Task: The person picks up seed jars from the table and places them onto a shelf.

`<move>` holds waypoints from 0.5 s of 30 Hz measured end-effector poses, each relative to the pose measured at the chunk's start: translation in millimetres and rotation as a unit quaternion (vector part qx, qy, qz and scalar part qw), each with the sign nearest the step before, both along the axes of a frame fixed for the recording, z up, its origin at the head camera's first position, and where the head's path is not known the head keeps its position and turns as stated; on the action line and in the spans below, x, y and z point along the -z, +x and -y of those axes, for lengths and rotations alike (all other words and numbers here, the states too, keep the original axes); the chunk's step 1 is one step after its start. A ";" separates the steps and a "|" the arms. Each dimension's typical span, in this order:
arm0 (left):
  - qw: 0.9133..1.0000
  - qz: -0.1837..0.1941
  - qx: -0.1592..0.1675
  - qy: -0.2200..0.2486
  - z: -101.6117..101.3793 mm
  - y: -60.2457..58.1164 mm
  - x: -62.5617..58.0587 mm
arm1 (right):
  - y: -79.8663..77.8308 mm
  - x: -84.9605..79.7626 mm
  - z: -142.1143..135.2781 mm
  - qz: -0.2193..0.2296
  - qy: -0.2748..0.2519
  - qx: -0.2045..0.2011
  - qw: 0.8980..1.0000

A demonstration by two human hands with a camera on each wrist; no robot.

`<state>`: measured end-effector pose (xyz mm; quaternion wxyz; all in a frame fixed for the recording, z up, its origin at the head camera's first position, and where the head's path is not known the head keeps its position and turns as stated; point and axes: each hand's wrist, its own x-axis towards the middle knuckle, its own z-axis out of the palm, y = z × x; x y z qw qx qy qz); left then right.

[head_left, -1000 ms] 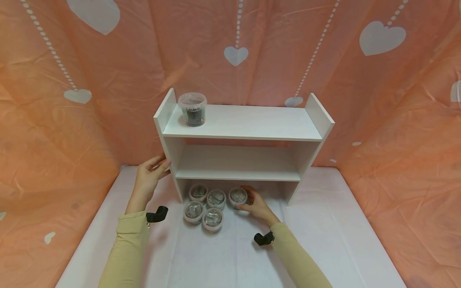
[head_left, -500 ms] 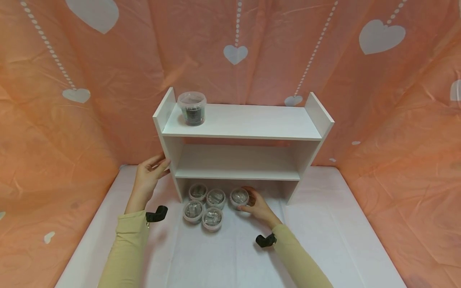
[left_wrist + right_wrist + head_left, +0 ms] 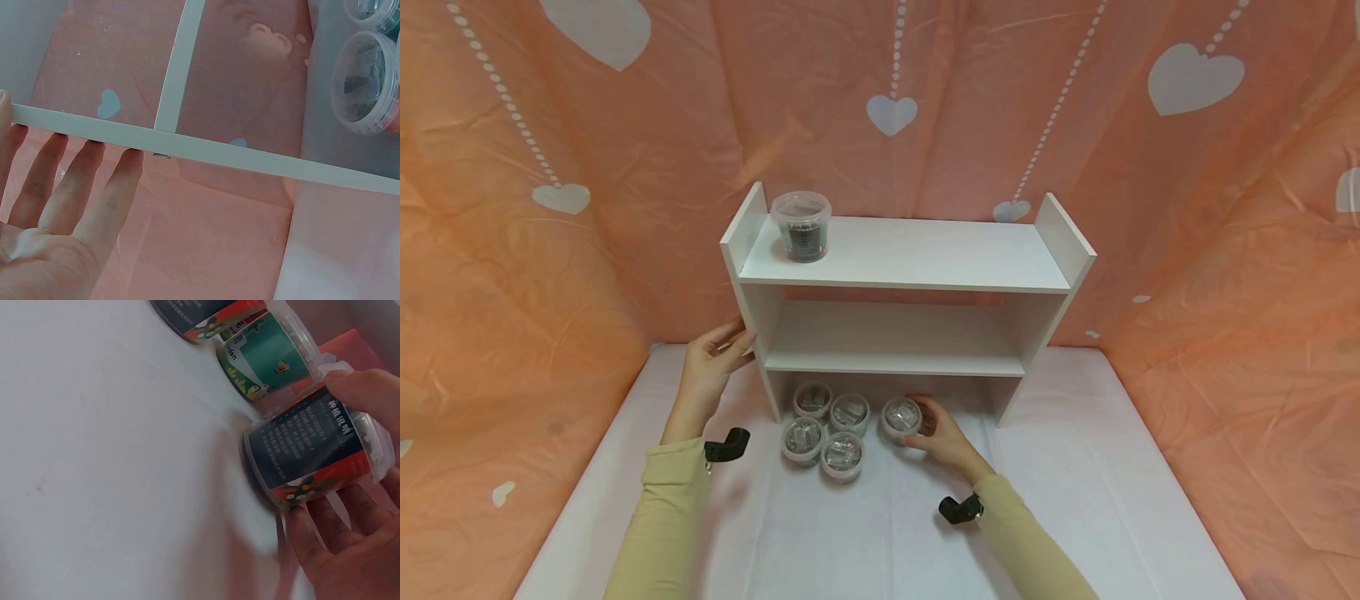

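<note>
A clear-lidded plastic tub (image 3: 901,418) is gripped by my right hand (image 3: 943,435) in front of the shelf's lowest opening. The right wrist view shows its dark and red printed label (image 3: 309,440), with the thumb near the lid and fingers along the other side. Whether its base touches the table is unclear. At the left side of the white shelf unit (image 3: 895,375), my left hand (image 3: 711,367) rests its extended fingers (image 3: 84,169) against the side panel (image 3: 250,156). Several similar tubs (image 3: 842,457) stand grouped left of the held tub, one showing a green label (image 3: 272,359).
Another tub (image 3: 802,229) stands at the left end of the top shelf (image 3: 925,250). The middle shelf (image 3: 895,333) lies below it. A white cloth covers the table (image 3: 865,542). Orange sheeting with hearts (image 3: 820,108) encloses the back and sides.
My right hand has shifted slightly right and toward me with the tub, widening its gap from the group. The left hand stays at the shelf's side.
</note>
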<state>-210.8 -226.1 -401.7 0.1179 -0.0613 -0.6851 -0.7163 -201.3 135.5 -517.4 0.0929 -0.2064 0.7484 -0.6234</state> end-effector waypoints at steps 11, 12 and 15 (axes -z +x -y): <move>1.000 0.002 0.001 -0.007 -0.4 1.1 -1.8 | 6.1 -7.4 -1.8 0.012 0.009 0.007 1.000; 1.000 0.002 0.001 -0.006 -0.3 0.9 -1.3 | 6.5 -8.3 -1.9 0.017 0.006 0.007 1.000; 1.000 0.001 0.000 -0.008 0.2 0.5 -0.5 | 8.6 -11.6 -2.2 0.024 -0.004 0.004 1.000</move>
